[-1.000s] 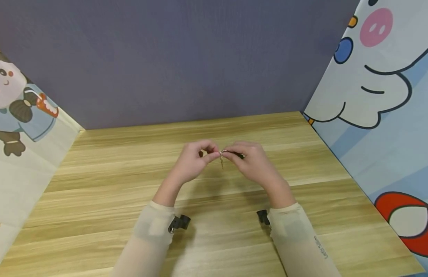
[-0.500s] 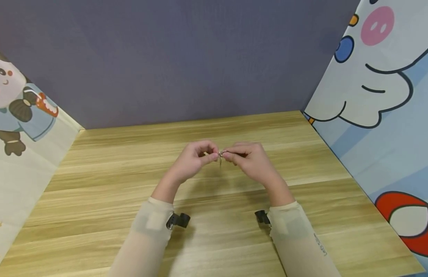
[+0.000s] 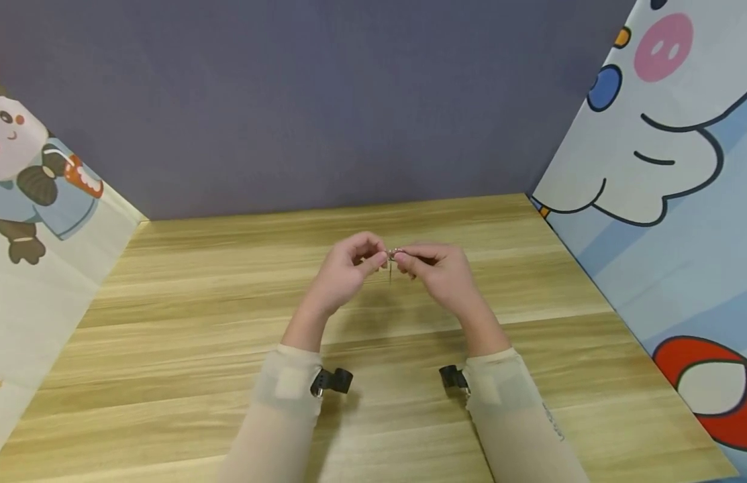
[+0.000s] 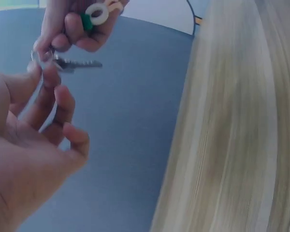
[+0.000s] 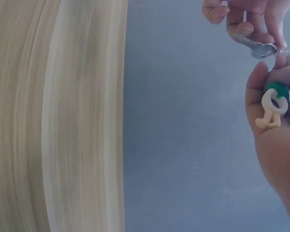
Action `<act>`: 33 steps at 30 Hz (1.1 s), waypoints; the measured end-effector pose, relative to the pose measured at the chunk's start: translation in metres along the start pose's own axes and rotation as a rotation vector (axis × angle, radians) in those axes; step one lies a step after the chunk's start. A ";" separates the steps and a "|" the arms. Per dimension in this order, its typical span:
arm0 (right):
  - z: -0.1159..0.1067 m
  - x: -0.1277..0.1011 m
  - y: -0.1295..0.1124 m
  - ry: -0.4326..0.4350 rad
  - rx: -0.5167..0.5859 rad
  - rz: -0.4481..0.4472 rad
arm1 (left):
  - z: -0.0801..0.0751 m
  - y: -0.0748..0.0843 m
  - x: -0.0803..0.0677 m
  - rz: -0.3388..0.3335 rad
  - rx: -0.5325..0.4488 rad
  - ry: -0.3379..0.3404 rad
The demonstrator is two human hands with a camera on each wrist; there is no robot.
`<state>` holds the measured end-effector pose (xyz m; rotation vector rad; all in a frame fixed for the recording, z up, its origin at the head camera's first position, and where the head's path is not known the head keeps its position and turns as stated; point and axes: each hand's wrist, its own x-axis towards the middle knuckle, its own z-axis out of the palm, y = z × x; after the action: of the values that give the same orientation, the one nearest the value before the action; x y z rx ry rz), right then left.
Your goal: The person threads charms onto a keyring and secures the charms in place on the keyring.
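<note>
Light wooden table (image 3: pixel 168 349), plain purple-grey back wall (image 3: pixel 325 100), cartoon-printed panels left (image 3: pixel 29 221) and right (image 3: pixel 669 168)

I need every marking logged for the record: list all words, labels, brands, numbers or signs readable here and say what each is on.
Small dark lettering runs along the right sleeve: too small and blurred to read.
The key pinched between the left hand and right hand: no readable marking.
The cartoon panels: drawings only, no words.

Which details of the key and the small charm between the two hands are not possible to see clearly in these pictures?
- Head view: key too small; the charm is hidden inside the right hand.
- Left wrist view: key ring covered by fingers.
- Right wrist view: key blurred; charm partly hidden.
</note>
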<state>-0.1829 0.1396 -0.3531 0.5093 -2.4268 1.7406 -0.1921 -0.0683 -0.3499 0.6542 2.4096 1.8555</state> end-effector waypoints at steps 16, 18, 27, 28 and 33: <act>0.002 0.001 -0.003 -0.033 -0.266 -0.071 | 0.020 -0.005 -0.012 0.461 0.860 0.321; 0.003 0.001 -0.003 -0.028 -0.255 -0.073 | 0.021 -0.008 -0.012 0.491 0.811 0.355; 0.006 0.002 -0.005 0.010 -0.158 -0.074 | 0.028 -0.013 -0.009 0.548 0.543 0.487; 0.006 0.002 -0.005 0.015 -0.142 -0.068 | 0.029 -0.014 -0.008 0.551 0.521 0.500; 0.009 0.003 -0.003 0.045 -0.062 -0.016 | 0.034 -0.015 -0.007 0.548 0.432 0.555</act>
<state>-0.1835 0.1297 -0.3531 0.4751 -2.4304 1.6468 -0.1814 -0.0427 -0.3747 1.0268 3.3240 1.8823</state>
